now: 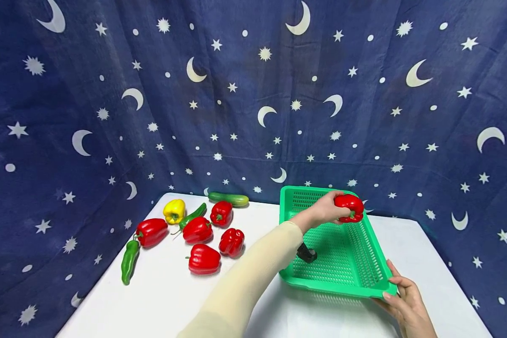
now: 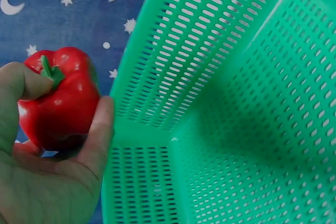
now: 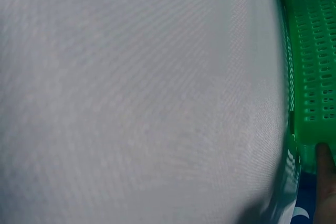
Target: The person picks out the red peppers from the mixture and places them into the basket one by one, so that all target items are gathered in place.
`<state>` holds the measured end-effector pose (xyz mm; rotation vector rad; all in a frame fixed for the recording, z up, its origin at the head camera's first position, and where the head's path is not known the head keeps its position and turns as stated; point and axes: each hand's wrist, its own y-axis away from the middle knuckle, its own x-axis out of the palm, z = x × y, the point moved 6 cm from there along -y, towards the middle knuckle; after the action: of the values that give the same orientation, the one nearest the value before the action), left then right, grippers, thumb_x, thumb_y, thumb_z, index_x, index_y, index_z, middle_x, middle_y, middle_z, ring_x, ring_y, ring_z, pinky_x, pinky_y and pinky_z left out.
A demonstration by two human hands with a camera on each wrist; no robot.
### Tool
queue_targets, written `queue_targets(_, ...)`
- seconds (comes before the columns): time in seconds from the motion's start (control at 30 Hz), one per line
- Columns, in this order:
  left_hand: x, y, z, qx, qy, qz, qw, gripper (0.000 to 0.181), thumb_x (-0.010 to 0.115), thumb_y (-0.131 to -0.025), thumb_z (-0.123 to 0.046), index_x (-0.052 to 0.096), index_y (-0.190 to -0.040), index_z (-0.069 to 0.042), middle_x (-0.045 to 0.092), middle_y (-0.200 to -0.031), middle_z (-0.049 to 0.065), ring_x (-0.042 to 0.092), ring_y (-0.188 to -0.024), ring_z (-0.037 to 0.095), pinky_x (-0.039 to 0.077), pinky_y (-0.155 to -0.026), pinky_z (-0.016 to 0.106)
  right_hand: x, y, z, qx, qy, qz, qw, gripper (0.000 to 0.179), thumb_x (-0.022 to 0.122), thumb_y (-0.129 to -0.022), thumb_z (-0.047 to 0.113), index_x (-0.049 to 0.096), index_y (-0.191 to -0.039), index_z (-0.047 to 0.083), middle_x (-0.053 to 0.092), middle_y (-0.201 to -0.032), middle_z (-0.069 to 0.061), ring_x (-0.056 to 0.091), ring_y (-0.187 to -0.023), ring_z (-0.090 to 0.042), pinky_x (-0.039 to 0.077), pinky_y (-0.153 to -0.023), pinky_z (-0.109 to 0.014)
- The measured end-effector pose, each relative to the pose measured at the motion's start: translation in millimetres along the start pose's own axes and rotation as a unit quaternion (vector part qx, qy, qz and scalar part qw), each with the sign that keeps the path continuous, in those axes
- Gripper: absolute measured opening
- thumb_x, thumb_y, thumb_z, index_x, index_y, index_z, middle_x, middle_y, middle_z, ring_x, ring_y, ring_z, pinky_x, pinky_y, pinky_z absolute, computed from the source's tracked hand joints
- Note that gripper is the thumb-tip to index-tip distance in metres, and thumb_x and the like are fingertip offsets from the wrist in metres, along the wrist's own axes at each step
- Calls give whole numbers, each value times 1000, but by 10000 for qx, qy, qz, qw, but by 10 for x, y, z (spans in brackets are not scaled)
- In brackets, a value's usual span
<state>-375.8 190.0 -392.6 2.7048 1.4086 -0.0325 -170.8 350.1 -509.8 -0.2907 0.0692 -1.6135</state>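
Right, starting at the far left, a long, slim green chili pepper [image 1: 130, 262] is lying on the white surface [image 1: 160, 300], its upper end sitting just beside a glossy red bell pepper [image 1: 153, 232]. Behind that, a rounded yellow bell pepper [image 1: 174, 211] is resting near a second long green chili [image 1: 194, 216], which is pointing away at a slant behind another shiny red bell pepper [image 1: 197, 231]. Nearer the front, a blocky red bell pepper [image 1: 204, 259] is showing its smooth side; at the back, a small red bell pepper [image 1: 221, 213] is standing near a long green cucumber [image 1: 232, 199], and a lobed red bell pepper [image 1: 232, 242] is sitting just in front. Now across the middle, a cream knitted sleeve [image 1: 253, 277] is reaching over a green plastic perforated basket [image 1: 334, 288], a small black object [image 1: 307, 253] showing beside it. The left grip [image 1: 326, 210], a bare hand, is clasping a plump red bell pepper with a green stem [image 1: 349, 206] at the basket's far right rim, thumb pressing by the stem, fingers curling underneath! Finally, the right grip [image 1: 407, 303], also bare, is pinching the basket's near right corner.
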Motion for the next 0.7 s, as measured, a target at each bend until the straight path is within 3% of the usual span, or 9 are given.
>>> queue_targets(0.23, -45, -85, 169, -106, -276, -521, 9982, 66, 68, -87, 2, 47, -148, -6, 56, -124, 14, 61, -94, 24, 60, -83, 48, 43, -23, 44, -38, 152, 42, 9999, 33, 45, -105, -6, 35, -132, 9, 9, -171, 1, 48, -125, 10, 58, -85, -30)
queue_targets(0.4, -89, -82, 304, -460, -809, -957, 9911, 67, 67, -88, 4, 48, -151, -10, 56, -128, 14, 59, -102, 26, 61, -79, 43, 56, -28, 43, -22, 153, 40, 9999, 32, 45, -105, -6, 34, -131, 9, 13, -169, 3, 47, -125, 10, 58, -85, -30)
queue_targets(0.7, -67, -120, 622, -1065, -779, -1038, 9858, 70, 68, -87, 10, 47, -151, -9, 54, -132, 16, 60, -106, 34, 59, -85, 50, 15, 3, 0, 56, 153, -127, 9998, 32, 46, -104, -7, 33, -130, 8, 11, -170, 0, 48, -123, 11, 58, -84, -29)
